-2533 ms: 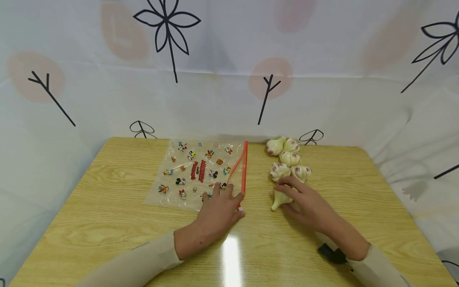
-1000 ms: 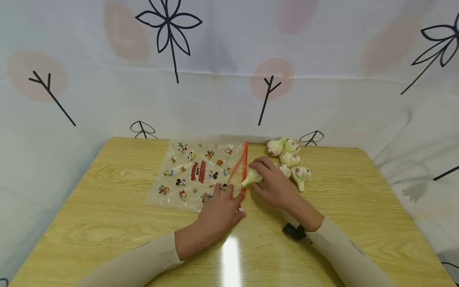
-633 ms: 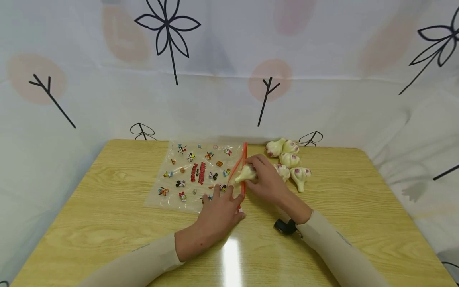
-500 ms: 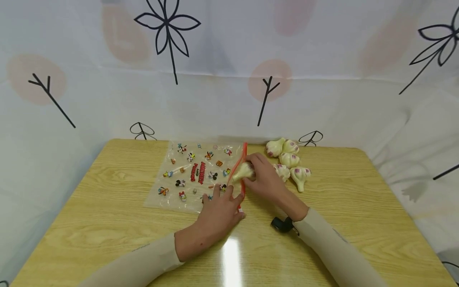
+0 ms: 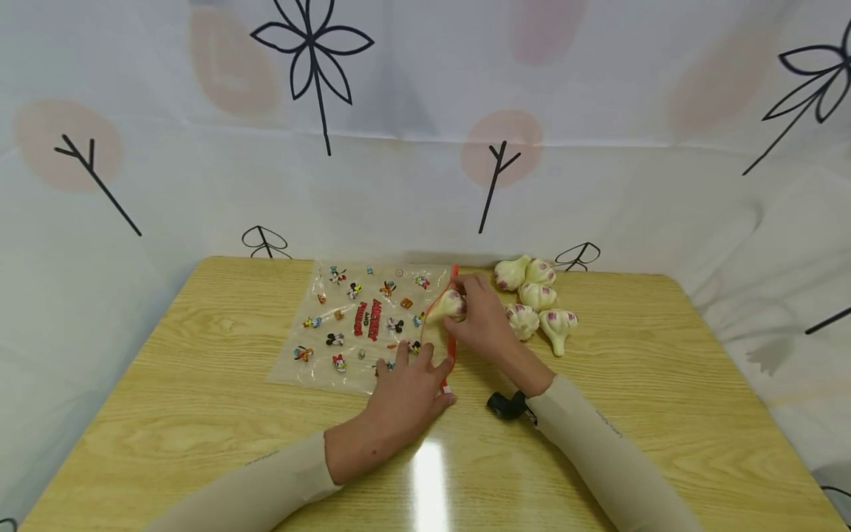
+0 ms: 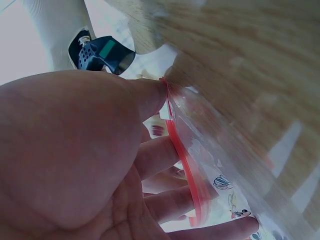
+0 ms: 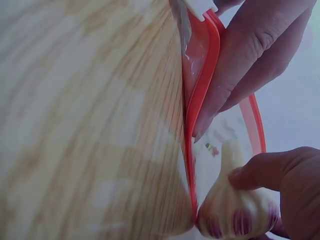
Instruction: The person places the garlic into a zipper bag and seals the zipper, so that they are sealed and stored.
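In the head view a clear zip bag [image 5: 362, 325] with printed cartoon figures and a red zip edge lies flat, its mouth to the right and parted. My left hand [image 5: 405, 399] rests at the near corner of that mouth, fingers spread over the bag. In the left wrist view its thumb touches the red edge [image 6: 185, 155]. My right hand [image 5: 482, 318] pinches a garlic bulb [image 5: 452, 304] by thumb and fingers at the bag's mouth, stem pointing in. The right wrist view shows the bulb [image 7: 237, 210] between the parted red edges.
Several more garlic bulbs [image 5: 537, 295] sit in a loose group to the right of the bag, one [image 5: 558, 325] with its stem toward me. A wooden table [image 5: 199, 428] carries everything, with a white patterned cloth [image 5: 399, 185] hanging behind. A dark wrist camera [image 5: 507, 405] hangs under my right wrist.
My right hand has taken a garlic bulb from the near end of the group and brought it left into the bag's mouth. The left hand has stayed put on the bag.
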A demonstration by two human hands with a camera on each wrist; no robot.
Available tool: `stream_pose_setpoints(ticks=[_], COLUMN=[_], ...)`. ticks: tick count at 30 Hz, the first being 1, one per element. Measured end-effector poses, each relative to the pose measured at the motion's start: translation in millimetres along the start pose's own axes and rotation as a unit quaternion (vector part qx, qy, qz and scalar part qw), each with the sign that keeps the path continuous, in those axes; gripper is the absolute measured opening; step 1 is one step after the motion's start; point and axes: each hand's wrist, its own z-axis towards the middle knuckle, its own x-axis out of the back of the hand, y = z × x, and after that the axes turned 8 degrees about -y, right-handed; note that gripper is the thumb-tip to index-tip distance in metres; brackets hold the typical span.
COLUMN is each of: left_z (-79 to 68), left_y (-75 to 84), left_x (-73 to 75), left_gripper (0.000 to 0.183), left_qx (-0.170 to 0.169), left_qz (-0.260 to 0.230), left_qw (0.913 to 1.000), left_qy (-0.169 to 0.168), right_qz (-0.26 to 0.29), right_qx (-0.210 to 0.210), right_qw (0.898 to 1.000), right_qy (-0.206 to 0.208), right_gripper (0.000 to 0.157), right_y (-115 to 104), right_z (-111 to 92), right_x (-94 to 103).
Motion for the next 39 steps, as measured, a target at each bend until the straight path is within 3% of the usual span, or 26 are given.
stream_pose_setpoints(ticks=[9,16,22,34,39], left_z=[-0.3,-1.4,-1.1,-0.2,-0.2], left_y=[-0.3,-0.5,0.8,1.5,1.3], left_x=[-0.2,-1.0,-1.4,1.5,2.3], left_gripper=[0.056,0.055,0.056,0.055,0.054], left_qx=[0.003,0.004,0.002,-0.005,-0.003], left_qz=[0.006,0.008,0.011,0.010,0.010], left_qw=[1.0000,0.9999,0.9999,0.9999,0.9999], left_qy=[0.004,0.011,0.010,0.001,0.001], right_qz=[0.004,-0.034,-0.043,0.018,0.047], right_qx=[-0.028,-0.022,-0.020,-0.038,-0.040], right_qw=[1.000,0.999,0.999,0.997,0.997], right_qy=[0.000,0.031,0.025,0.063,0.053], right_gripper=[0.055,0.048,0.045,0.038,0.033], right_y=[-3.7,-4.7,-8.9,-10.0,-12.8], right_z=[2.6,10.1,14.0,12.6,13.4], right_x=[0.7,-3.6,-5.5,-12.5,-13.4])
